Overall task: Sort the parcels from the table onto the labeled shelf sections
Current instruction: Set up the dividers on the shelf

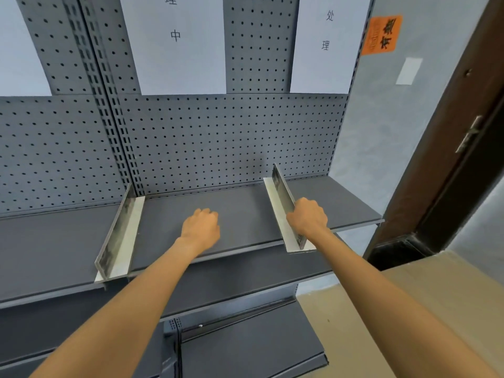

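Grey metal shelf (240, 214) lies under your hands. Your left hand (201, 229) rests there clenched, holding nothing. Your right hand (308, 217) grips the upright metal divider (283, 195).

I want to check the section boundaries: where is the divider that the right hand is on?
In the head view, the right divider stands upright on the top shelf, right of centre, gripped by the right hand.
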